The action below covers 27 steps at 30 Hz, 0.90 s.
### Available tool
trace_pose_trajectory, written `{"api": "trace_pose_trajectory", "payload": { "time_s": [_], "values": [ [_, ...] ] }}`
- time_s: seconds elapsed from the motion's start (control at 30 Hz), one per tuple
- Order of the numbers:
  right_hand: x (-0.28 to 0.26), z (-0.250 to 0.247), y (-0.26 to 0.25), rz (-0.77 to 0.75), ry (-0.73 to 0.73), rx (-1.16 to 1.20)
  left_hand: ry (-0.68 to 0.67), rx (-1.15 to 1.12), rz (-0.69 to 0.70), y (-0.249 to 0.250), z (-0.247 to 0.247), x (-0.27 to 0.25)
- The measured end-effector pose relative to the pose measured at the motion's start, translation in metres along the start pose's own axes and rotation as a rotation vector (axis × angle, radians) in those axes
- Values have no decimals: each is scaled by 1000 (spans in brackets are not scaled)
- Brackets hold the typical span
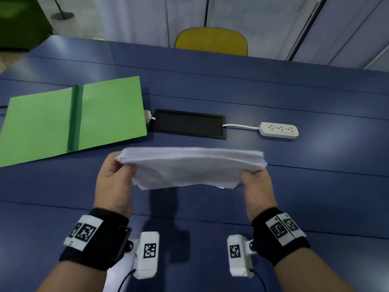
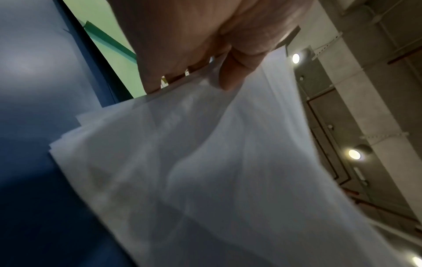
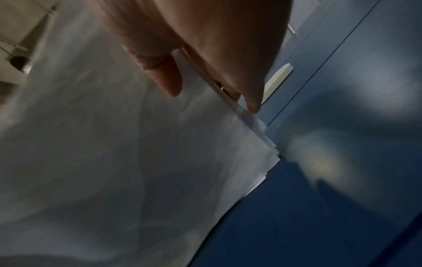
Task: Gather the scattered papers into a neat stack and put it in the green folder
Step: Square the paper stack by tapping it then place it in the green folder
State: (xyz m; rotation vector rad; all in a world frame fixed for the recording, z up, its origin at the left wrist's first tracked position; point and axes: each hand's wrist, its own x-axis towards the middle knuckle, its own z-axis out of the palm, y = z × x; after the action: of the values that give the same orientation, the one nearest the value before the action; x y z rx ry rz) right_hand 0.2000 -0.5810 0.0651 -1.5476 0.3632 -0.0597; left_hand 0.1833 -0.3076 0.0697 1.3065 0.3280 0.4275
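A stack of white papers (image 1: pixel 189 167) hangs in the air above the blue table (image 1: pixel 189 211), sagging a little in the middle, its sheet edges slightly uneven. My left hand (image 1: pixel 114 178) grips its left end, thumb on one face and fingers behind. My right hand (image 1: pixel 255 186) grips its right end the same way. The left wrist view shows the left hand (image 2: pixel 200 59) pinching the papers (image 2: pixel 205 162); the right wrist view shows the right hand (image 3: pixel 205 63) pinching the papers (image 3: pixel 114 162). The green folder (image 1: pixel 73 119) lies open and flat on the table, up and left of the stack.
A black cable hatch (image 1: pixel 189 124) is set in the table behind the papers. A white power strip (image 1: pixel 279 130) with its cord lies to the hatch's right. A yellow chair (image 1: pixel 211 41) stands at the far edge. A small white plug (image 1: pixel 148 115) sits by the folder's right edge.
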Motion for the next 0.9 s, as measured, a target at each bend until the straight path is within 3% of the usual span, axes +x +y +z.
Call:
{"api": "trace_pose_trajectory", "payload": {
  "time_s": [0.17, 0.3, 0.43, 0.53, 0.67, 0.73, 0.9],
  "values": [
    [0, -2, -1, -54, -36, -104, -57, 97, -69, -7, -10, 7],
    [1, -8, -8, -121, -133, -239, -67, 213, -47, -7, -15, 14],
    [-8, -10, -20, -245, -224, -120, -32, 70, -5, 3, -13, 16],
    [-12, -9, -27, -255, -230, -18, -134, -35, 22, 6, -17, 15],
    [-12, -7, -29, -284, -198, -14, -270, 111, -186, -11, -30, 13],
    [-13, -7, -29, -295, -204, -23, -240, 176, -251, -20, -33, 11],
    [-4, -11, -23, -220, -254, 8, -128, 36, -227, -19, -26, 8]
  ]
}}
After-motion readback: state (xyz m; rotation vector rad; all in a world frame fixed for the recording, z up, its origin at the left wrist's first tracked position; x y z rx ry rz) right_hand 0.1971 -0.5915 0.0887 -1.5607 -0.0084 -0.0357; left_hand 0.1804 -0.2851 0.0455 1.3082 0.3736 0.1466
